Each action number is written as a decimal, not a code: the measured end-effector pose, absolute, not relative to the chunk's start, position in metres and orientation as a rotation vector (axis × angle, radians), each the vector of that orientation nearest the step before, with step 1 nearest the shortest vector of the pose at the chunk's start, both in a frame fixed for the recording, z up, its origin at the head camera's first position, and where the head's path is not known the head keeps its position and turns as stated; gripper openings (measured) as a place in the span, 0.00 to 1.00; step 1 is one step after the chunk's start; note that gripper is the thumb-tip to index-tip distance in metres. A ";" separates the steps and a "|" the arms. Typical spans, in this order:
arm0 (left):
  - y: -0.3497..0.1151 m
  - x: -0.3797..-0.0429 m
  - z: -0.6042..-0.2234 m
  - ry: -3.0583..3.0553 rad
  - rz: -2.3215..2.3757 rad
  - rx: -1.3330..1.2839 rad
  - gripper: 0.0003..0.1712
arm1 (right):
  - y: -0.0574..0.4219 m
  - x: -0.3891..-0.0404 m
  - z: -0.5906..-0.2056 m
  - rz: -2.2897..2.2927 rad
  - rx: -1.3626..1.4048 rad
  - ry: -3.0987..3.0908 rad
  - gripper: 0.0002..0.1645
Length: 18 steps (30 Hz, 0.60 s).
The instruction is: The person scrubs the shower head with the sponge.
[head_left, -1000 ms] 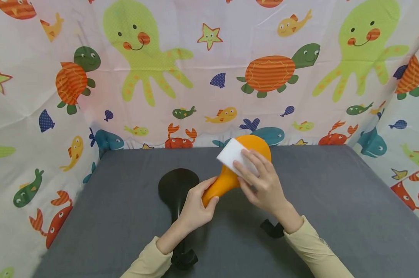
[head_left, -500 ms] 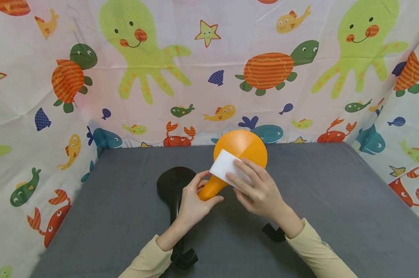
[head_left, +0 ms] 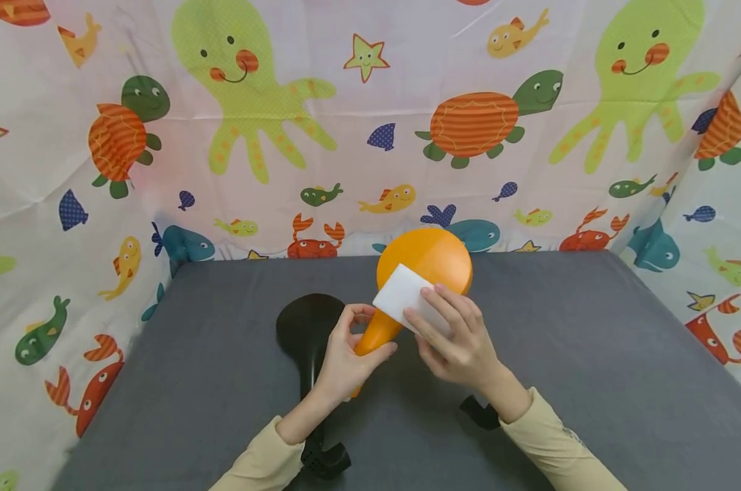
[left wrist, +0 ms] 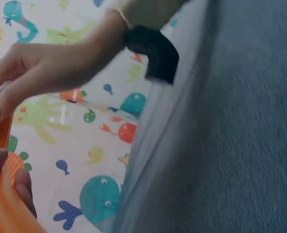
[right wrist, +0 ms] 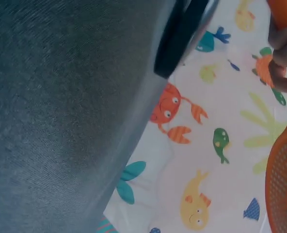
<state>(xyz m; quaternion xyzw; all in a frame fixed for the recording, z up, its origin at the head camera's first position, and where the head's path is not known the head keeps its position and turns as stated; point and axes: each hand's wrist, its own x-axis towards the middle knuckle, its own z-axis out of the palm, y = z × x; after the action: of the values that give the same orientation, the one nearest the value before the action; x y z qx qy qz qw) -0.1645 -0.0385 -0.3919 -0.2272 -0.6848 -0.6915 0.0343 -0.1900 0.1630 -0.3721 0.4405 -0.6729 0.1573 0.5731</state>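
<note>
An orange shower head (head_left: 424,254) is held up over the table, smooth back toward the head camera. My left hand (head_left: 344,361) grips it by the handle, thumb on one side and fingers on the other. In the right wrist view its perforated face (right wrist: 285,191) shows at the right edge. A white sponge (head_left: 402,293), block-shaped, is pinched in my right hand (head_left: 461,335) and lies against the back where the handle meets the head. A black shower head (head_left: 309,326) rests on the table beside my left hand, its handle partly hidden by the left forearm.
A dark grey cloth (head_left: 591,341) covers the table. Behind it and at both sides hangs a white curtain (head_left: 321,41) printed with sea animals. Black wrist mounts (head_left: 481,412) sit at both wrists.
The sponge has slid down from the orange head toward the handle, then shifted slightly back up. The orange shower head has moved a little left, and the left fingers have loosened somewhat around its handle.
</note>
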 end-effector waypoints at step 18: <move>-0.040 -0.162 -0.388 -1.660 -3.032 -1.074 0.19 | 0.159 -0.200 -0.373 0.554 1.081 -1.659 0.25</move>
<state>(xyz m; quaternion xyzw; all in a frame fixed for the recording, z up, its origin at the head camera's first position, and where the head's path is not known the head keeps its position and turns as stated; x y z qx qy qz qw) -0.1622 -0.0396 -0.3884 -0.2883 -0.4456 -0.8138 -0.2367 -0.2004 0.1594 -0.3734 0.4501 -0.6908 0.2308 0.5166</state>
